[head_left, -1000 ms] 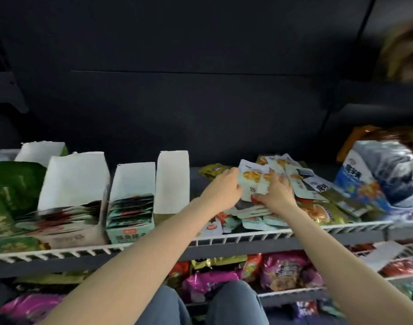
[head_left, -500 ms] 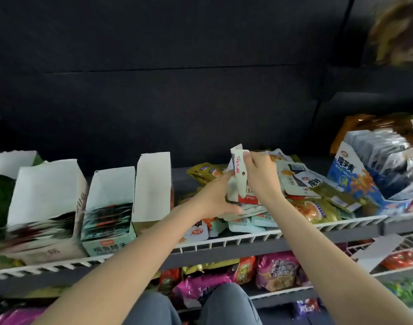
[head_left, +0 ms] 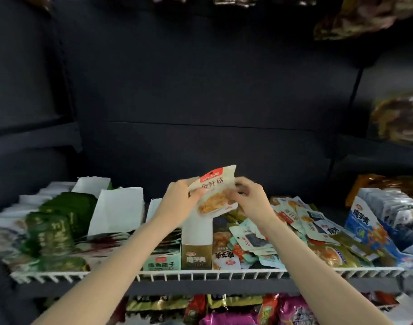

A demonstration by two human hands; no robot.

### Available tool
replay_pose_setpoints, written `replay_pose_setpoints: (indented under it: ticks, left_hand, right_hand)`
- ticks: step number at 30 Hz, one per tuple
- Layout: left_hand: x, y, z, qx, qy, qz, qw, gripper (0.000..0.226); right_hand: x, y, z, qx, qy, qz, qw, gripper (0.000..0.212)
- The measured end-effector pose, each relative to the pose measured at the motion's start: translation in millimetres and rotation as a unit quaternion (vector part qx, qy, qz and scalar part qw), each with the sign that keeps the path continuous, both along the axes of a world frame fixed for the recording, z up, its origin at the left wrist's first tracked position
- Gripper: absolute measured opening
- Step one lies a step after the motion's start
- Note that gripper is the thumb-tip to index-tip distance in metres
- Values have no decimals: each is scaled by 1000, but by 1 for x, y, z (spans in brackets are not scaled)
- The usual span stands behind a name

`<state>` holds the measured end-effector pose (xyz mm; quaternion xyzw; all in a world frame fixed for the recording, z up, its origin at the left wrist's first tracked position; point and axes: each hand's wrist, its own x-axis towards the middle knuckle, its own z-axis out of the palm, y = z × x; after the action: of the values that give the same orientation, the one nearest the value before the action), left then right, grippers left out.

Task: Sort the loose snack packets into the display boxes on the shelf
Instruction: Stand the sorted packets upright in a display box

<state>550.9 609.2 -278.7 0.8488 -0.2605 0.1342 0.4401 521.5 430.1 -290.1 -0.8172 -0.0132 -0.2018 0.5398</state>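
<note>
Both hands hold a small white snack packet (head_left: 212, 191) with a red label and a picture of orange food, raised above the shelf. My left hand (head_left: 179, 202) grips its left edge and my right hand (head_left: 250, 198) pinches its right side. Beneath them stands a narrow white and gold display box (head_left: 196, 245). To its left sit a teal-fronted display box (head_left: 162, 261) and a wide white display box (head_left: 117, 209) with dark red packets. A heap of loose packets (head_left: 294, 226) spreads over the shelf to the right.
The white wire shelf rim (head_left: 200, 275) runs across the front. Green packets (head_left: 58, 221) are stacked at the left, and a blue and white display box (head_left: 374, 224) of grey packets stands at the right. Bright bags (head_left: 247, 310) fill the shelf below.
The hands have lifted a packet out of the heap and turned it face on between them. The camera has tilted upward, so the shelf sits lower in view.
</note>
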Motion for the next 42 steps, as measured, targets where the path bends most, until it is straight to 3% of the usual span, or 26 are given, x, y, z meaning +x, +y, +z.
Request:
replay_pose_setpoints:
  ticks: [6,11,13,19,24,28,36,42]
  left_hand:
    - [-10,94,20,-27,-39,86,995,8]
    - [-10,157,15,2,-38,138,990,10]
    - [-6,174,7,20,-25,162,986,29]
    - [-4,197,-2,43,-21,188,981,45]
    - [1,206,-5,85,-20,183,979,34]
    - [0,215,-7,119,-28,225,967,45]
    - [-2,202,-12,308,-59,154,937,21]
    - [-1,186,-10,283,-46,104,952,20]
  right_hand:
    - [20,85,6,9,-25,63,998,15]
    - [28,153,-6,35,-4,120,992,17]
    - [32,169,-12,38,16,131,991,16]
    - [37,187,-9,-101,27,124,987,20]
    - [36,194,-5,-189,14,86,978,19]
    - [35,199,-5,-227,17,97,969,20]
    - [33,201,-11,-279,-22,90,956,16]
    - [32,185,-11,-321,49,129,937,32]
